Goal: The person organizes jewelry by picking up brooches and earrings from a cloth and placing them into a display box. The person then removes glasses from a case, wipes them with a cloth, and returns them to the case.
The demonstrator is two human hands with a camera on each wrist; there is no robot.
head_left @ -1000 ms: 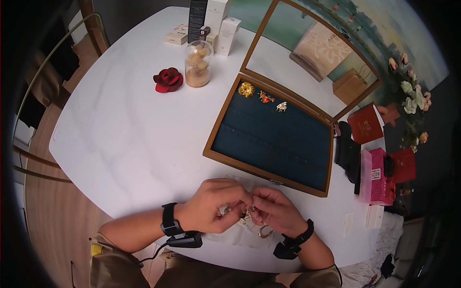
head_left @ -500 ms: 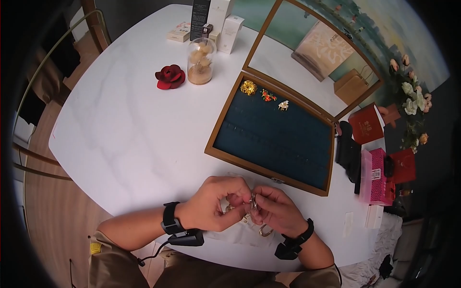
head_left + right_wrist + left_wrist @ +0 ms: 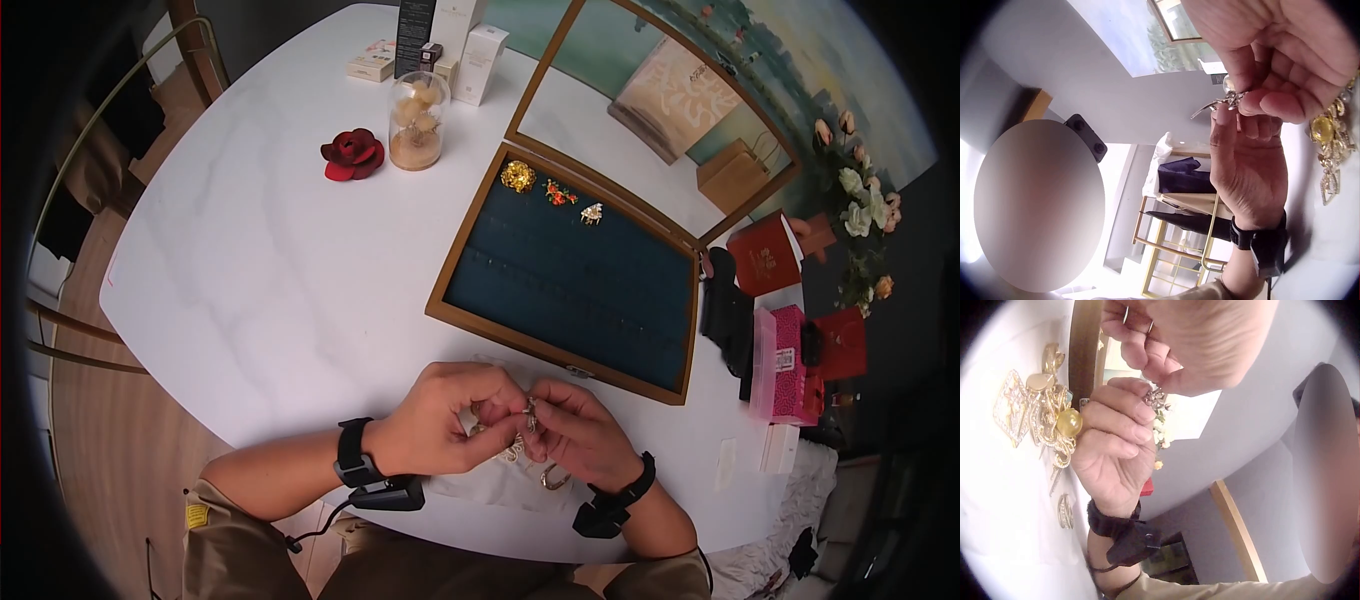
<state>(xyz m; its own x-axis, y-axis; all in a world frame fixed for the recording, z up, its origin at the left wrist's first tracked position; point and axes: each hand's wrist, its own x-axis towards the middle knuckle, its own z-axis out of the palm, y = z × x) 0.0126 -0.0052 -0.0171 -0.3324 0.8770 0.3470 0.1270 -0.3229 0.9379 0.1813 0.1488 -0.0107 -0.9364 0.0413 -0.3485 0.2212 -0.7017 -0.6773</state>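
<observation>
Between the fingertips of both hands is a small silver brooch (image 3: 1230,100), its thin stem sticking out in the right wrist view. My left hand (image 3: 445,418) pinches it from one side. My right hand (image 3: 585,435) pinches it from the other, its fingers curled inward in the left wrist view. Under the hands lies a heap of gold jewellery (image 3: 1047,415) with a round yellow stone (image 3: 1069,423), partly hidden in the head view. A gold hoop (image 3: 553,478) lies close below the right hand.
Beyond the hands stands an open wooden display case (image 3: 560,349) lined dark blue-green, with a gold brooch (image 3: 518,176), an orange-red one (image 3: 560,193) and a pale one (image 3: 592,214). A red fabric flower (image 3: 352,155) and glass dome (image 3: 417,125) stand left; a pink box (image 3: 788,365) right.
The left thumb and fingers have opened out a little around the brooch, showing more of it. Both hands stay in nearly the same place. The view has shifted slightly.
</observation>
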